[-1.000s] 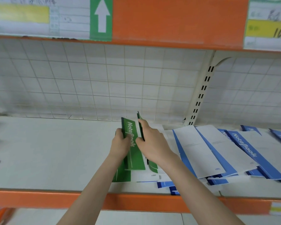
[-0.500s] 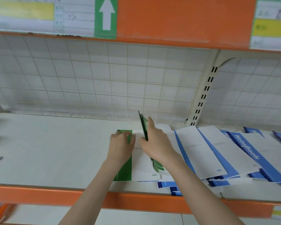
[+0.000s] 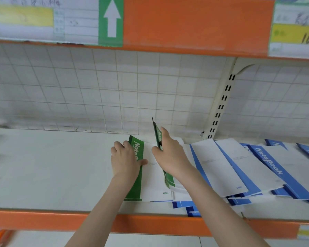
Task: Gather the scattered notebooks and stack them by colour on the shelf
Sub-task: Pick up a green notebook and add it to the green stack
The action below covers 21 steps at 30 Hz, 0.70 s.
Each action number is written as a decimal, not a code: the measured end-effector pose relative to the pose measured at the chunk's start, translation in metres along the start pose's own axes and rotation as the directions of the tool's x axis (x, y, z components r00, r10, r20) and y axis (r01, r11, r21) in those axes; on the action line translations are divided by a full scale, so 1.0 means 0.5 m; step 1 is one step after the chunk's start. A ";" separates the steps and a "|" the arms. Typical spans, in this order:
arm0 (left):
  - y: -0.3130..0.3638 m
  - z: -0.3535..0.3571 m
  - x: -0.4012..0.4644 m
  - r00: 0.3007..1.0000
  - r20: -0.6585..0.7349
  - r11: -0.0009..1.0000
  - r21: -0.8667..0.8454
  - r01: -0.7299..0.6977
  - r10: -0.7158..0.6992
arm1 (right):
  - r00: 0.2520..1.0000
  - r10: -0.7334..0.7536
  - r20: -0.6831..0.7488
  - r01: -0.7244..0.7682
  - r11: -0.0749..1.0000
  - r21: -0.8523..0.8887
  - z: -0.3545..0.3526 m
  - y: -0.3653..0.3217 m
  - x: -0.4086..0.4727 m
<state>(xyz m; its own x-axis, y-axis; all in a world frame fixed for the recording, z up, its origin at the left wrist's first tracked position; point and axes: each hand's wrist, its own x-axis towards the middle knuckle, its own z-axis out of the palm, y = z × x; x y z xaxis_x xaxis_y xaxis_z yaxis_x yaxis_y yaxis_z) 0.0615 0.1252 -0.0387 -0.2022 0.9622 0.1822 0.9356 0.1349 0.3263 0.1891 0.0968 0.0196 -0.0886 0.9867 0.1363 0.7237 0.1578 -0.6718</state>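
Bright, even light, faint shadows; soft blur and wide-angle bending at edges.

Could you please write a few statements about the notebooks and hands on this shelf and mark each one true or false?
1. The left hand rests on a green notebook lying flat on the shelf. True.
2. The right hand holds nothing. False: it grips a second green notebook held up on edge.
3. The blue notebooks lie to the right of the green ones. True.
4. The blue notebooks sit in one neat, squared stack. False: they are fanned out and overlapping.
5. The sign on the orange beam above shows an arrow pointing down. False: the white arrow points up.
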 end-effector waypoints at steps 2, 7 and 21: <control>0.005 -0.006 0.006 1.000 0.012 0.964 -0.267 0.007 -0.004 | 1.000 0.007 0.007 -0.007 1.000 0.002 -0.001 -0.003 -0.001; 0.030 -0.024 0.022 0.951 0.308 0.494 -0.824 0.277 -0.020 | 0.999 0.016 0.038 -0.015 0.999 -0.036 -0.008 -0.019 -0.007; -0.001 -0.022 0.012 0.988 0.120 0.838 -0.545 -0.014 0.095 | 0.998 0.018 0.067 -0.002 0.973 -0.231 0.029 -0.016 -0.010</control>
<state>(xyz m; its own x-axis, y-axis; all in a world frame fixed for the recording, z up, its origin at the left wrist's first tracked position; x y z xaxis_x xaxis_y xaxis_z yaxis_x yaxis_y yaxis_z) 0.0567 0.1284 -0.0275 -0.0765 0.9921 0.0995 0.6297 -0.0293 0.7763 0.1738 0.0910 0.0135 -0.1212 0.9898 0.0745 0.8626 0.1422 -0.4855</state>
